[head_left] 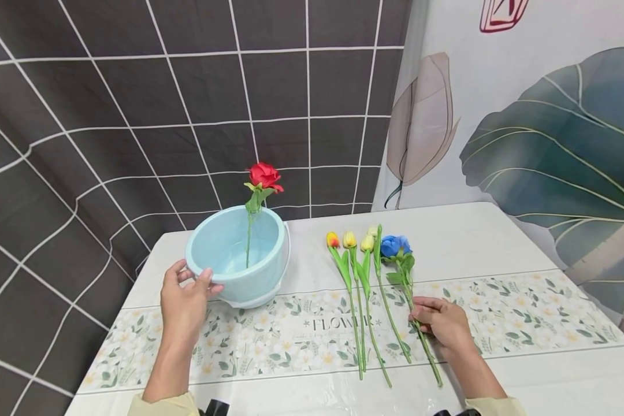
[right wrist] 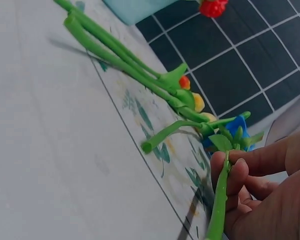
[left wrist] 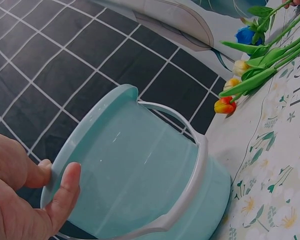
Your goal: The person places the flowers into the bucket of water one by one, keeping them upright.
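On the left of the table stands a light blue bucket, its handle hanging down. My left hand pinches its rim between thumb and fingers. One red artificial rose stands inside, tilted, its bloom above the rim. My right hand pinches the green stem of a blue artificial flower, seen close up in the right wrist view. Left of that flower lie several artificial tulips, among them a red-and-yellow tulip and a yellow tulip.
A white table carries a floral printed band with the word FLOWER. Behind it hangs a dark gridded cloth. To the right is a pale curtain with a large leaf print.
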The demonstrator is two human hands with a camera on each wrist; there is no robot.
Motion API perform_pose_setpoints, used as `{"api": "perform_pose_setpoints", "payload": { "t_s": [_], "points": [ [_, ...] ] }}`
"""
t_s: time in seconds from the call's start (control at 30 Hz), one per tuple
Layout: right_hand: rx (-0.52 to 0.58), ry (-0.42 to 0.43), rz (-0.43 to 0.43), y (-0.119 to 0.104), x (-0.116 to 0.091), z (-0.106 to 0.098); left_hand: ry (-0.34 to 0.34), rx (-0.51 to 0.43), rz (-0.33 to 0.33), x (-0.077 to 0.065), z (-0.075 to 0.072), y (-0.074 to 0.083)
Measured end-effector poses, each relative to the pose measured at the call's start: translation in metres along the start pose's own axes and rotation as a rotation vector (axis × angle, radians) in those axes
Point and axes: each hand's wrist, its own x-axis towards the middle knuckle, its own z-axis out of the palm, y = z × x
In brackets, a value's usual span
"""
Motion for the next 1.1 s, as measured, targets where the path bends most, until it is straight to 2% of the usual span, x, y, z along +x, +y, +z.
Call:
{"api": "perform_pose_setpoints", "payload": {
  "t_s": [0.33,0.53,0.73,0.9,1.1],
  "points": [
    [0.197,-0.091,0.040,-0.009,-0.002,-0.002,0.005,0.006,0.001,0.001,-0.001,-0.001],
    [0.311,-0.147,0.022,-0.019,-0.005,-0.003,0.001,0.003,-0.007,0.002,-0.001,-0.002],
    [0.407,-0.154,0.009,-0.026,-0.008,-0.001,-0.003,-0.003,-0.010,0.002,-0.001,-0.002],
    [0.456,-0.142,-0.013,-0.035,-0.009,0.000,-0.004,-0.008,-0.012,0.001,-0.001,-0.002],
    [0.446,-0.134,-0.038,-0.047,-0.011,0.005,-0.004,-0.011,-0.013,0.001,-0.001,-0.001]
  ]
}}
